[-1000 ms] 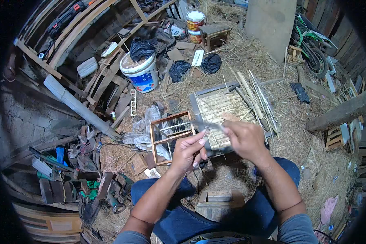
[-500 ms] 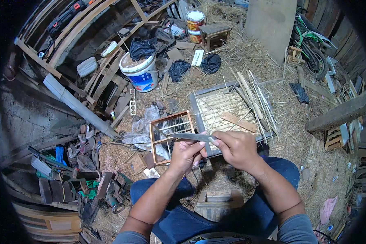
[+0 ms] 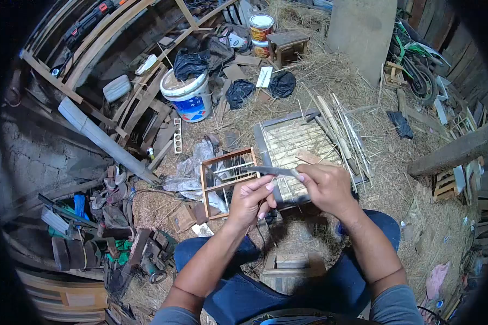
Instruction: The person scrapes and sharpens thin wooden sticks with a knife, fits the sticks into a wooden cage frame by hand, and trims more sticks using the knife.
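My right hand is closed around a knife, whose grey blade points left above my other hand. Just below the blade, my left hand has its thumb and fingers pinched together; whatever lies between them is too small to make out. Beyond my left hand, a small wooden frame with thin bars rests on the ground. Behind my right hand lies a larger dark-edged panel with pale slats. A bundle of thin split sticks lies along the panel's right side.
Between my knees stands a small wooden block. A white bucket with a black bag on it stands at the back left, near a small stool. A wooden post juts in from the right. Straw and shavings cover the floor.
My right hand has moved right and slightly down with the knife, so the blade has slid away from my left fingers. My left hand has stayed nearly in place.
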`<action>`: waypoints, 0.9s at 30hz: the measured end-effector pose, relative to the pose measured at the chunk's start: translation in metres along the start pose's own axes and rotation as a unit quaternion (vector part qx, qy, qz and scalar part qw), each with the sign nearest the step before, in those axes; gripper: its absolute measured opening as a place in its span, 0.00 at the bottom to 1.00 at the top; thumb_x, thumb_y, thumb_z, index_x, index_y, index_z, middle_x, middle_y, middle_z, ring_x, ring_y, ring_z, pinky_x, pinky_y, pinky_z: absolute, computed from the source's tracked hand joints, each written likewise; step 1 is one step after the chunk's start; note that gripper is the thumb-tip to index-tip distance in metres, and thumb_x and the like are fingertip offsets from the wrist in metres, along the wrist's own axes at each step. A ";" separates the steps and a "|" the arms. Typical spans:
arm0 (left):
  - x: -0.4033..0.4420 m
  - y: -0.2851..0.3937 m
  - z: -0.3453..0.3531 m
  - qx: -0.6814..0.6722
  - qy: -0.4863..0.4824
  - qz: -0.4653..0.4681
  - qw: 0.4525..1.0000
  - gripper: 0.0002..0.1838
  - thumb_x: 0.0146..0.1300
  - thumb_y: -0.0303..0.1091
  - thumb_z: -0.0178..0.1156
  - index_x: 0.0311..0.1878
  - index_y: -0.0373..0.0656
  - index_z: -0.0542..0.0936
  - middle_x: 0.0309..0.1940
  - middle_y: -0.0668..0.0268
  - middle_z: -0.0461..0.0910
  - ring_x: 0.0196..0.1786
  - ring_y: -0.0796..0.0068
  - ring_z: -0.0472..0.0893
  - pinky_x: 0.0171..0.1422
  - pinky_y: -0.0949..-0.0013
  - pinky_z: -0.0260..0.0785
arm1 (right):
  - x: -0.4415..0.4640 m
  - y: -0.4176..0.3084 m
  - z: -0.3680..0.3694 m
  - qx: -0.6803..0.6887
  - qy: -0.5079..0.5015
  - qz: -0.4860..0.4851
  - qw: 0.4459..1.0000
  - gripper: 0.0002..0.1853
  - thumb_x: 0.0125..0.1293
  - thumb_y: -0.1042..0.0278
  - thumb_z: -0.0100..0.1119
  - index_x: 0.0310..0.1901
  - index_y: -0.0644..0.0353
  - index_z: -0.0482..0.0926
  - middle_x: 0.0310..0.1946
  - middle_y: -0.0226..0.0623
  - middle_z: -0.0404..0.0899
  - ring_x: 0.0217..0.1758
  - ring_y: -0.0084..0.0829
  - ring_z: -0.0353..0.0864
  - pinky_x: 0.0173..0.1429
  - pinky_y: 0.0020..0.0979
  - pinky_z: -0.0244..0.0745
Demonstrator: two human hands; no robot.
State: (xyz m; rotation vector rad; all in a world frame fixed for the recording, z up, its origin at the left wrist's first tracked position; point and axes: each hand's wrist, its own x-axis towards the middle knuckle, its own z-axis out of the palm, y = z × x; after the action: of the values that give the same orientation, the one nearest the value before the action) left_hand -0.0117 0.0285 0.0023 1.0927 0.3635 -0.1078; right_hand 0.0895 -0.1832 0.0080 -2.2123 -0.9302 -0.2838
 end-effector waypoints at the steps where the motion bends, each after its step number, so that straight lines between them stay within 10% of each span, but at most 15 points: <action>1: -0.001 0.000 -0.001 -0.011 0.002 -0.003 1.000 0.19 0.77 0.31 0.63 0.66 0.33 0.82 0.24 0.63 0.85 0.13 0.86 0.68 0.17 0.80 0.57 | 0.000 0.005 -0.001 0.001 0.000 0.000 1.000 0.10 0.74 0.56 0.63 0.46 0.48 0.91 0.29 0.35 0.88 0.28 0.40 0.88 0.30 0.40 0.79; 19: -0.011 0.003 -0.024 -0.094 0.003 -0.038 0.995 0.16 0.80 0.34 0.57 0.62 0.36 0.83 0.17 0.67 0.78 0.08 0.84 0.63 0.13 0.77 0.53 | 0.004 0.061 0.011 0.019 0.094 0.210 0.973 0.15 0.81 0.58 0.56 0.55 0.61 0.83 0.35 0.48 0.88 0.37 0.46 0.90 0.41 0.44 0.80; 27: -0.018 -0.004 -0.032 -0.141 -0.045 0.028 0.989 0.14 0.80 0.37 0.60 0.56 0.36 0.85 0.26 0.65 0.83 0.11 0.84 0.69 0.16 0.78 0.62 | -0.045 0.070 0.093 -0.209 -0.082 0.174 0.959 0.16 0.67 0.57 0.70 0.44 0.63 0.85 0.43 0.44 0.84 0.50 0.47 0.83 0.46 0.49 0.82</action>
State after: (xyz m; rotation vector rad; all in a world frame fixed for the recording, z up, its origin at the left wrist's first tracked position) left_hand -0.0371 0.0530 -0.0078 0.8155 0.2577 -0.0533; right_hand 0.0995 -0.1780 -0.1164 -2.7758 -0.5817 -0.1402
